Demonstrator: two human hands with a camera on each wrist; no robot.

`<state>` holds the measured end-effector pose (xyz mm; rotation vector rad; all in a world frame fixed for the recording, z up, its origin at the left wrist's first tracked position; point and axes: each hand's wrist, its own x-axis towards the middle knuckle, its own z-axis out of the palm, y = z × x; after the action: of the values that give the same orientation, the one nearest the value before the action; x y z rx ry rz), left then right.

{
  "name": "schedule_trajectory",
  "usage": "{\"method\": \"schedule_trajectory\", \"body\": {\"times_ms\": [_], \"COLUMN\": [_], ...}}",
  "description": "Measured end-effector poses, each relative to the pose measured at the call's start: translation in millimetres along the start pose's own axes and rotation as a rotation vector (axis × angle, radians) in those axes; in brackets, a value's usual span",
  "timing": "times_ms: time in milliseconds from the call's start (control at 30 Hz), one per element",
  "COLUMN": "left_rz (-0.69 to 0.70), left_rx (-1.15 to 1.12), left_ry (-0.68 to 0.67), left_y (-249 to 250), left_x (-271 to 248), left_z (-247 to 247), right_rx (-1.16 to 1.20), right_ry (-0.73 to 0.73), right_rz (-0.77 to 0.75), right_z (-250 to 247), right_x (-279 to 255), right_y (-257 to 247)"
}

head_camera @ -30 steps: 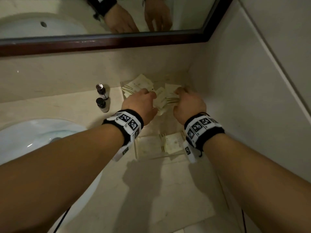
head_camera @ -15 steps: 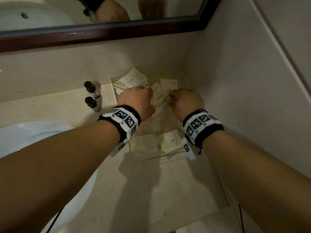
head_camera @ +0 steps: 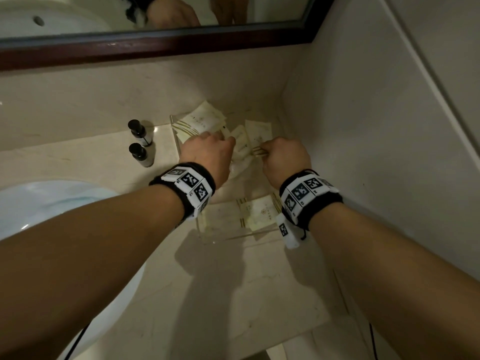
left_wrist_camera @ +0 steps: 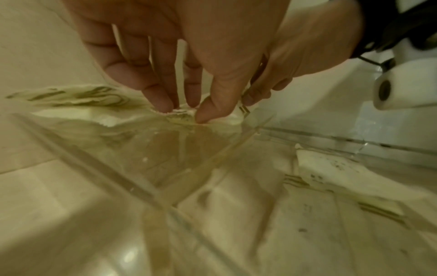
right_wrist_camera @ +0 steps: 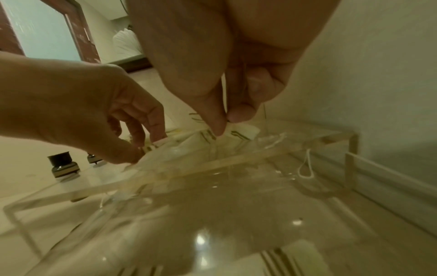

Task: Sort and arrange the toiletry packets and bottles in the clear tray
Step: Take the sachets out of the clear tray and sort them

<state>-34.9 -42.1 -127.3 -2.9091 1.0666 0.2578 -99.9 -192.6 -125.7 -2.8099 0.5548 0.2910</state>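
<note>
Beige marble vanity counter (head_camera: 233,294), set in a corner under a dark-framed mirror (head_camera: 155,45); white basin (head_camera: 39,203) at the near left

Clear tray (head_camera: 228,239): placed on the counter against the right wall; transparent walls and an inner divider are seen in both wrist views

Toiletry packets (head_camera: 200,120): cream sachets with gold stripes, heaped at the far end of the tray, several leaning on the back wall. Flat packets (head_camera: 262,211) are laid in the near compartment, close to the front wall

Bottles (head_camera: 140,146): two small ones with black caps, stood upright on the counter just left of the tray, outside it, one behind the other

Left hand (head_camera: 207,154): lowered over the far heap; a packet edge is pinched between thumb and fingertips (left_wrist_camera: 163,104)

Right hand (head_camera: 283,159): held beside the left, over the same heap; a striped packet corner (right_wrist_camera: 241,131) is pinched between thumb and forefinger, the remaining fingers curled in

White cord loop (right_wrist_camera: 305,168): seen lying inside the tray near its right wall

Wristbands (head_camera: 192,188): black, fitted with white marker tiles, worn on both wrists
</note>
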Motion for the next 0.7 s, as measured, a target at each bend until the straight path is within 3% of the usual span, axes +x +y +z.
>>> {"method": "schedule_trajectory", "body": {"times_ms": [300,533,700], "left_rz": [-0.017,-0.154,-0.222], "left_rx": [-0.032,-0.314,-0.557], "left_ry": [0.036,0.134,0.218], "left_y": [-0.7,-3.9,-6.1], "left_x": [-4.7,-21.7,-42.0], "left_z": [1.9,-15.0,-26.3], "right_rx": [0.085,0.186,0.353], "right_ry": [0.207,0.468,0.542], "right_rz": [0.072,0.047,0.179], "right_z": [-1.4,-8.9,-13.9], "right_x": [-18.3,-33.1,-47.2], "right_y": [6.0,10.3,20.1]}}
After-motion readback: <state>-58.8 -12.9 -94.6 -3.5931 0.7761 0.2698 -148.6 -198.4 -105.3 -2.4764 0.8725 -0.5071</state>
